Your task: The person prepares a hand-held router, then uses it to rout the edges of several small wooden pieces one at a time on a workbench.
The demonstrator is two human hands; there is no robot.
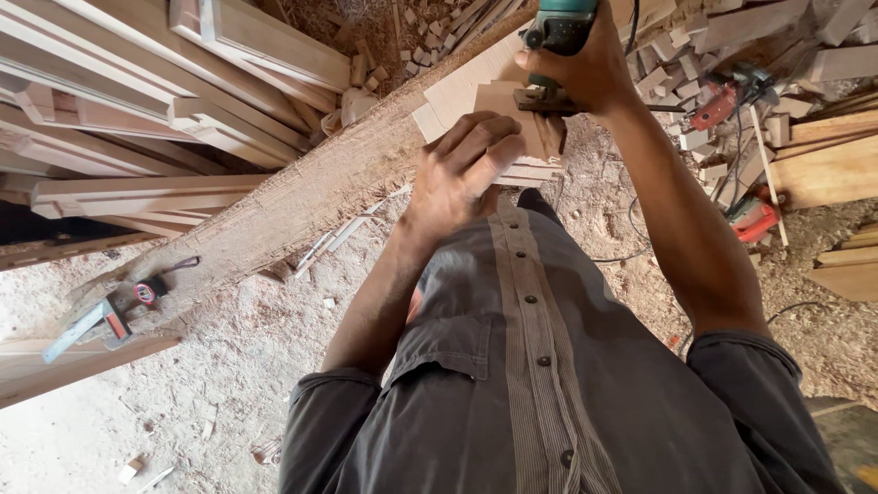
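Up at the top of the view, on a long sawdust-caked workbench (302, 197), right hand (585, 69) wrapped fully around a teal power tool (560, 26), fingers curled tight over its body, base of the tool pressed down on a small pale wood piece (512, 114). Left hand (462, 165) laid flat over the near end of that piece, fingers together and bent at the knuckles, pinning rather than gripping, nothing enclosed in the palm.

Judging the step: trimming or routing the piece's face. To do it well: steady downward weight from the pinning hand, fingertips kept back from the tool's base, tool held square and fed evenly along the grain, cord (633, 23) kept off the cutting line.

Wood piece lying flat on a short stack of similar blanks, near the bench's far end, just ahead of the grey shirt (540, 366). Long axis seemingly running along the bench, from lower left up toward upper right; exact ends partly hidden by both hands, so hard to say more.

Elsewhere: stacked moulded timber lengths (137, 82) at left, a clamp (87, 325) and a small tape measure (146, 291) on the bench's near end, scattered offcut blocks (681, 69) and red power tools (754, 218) at right, sawdust floor (229, 366) all round.
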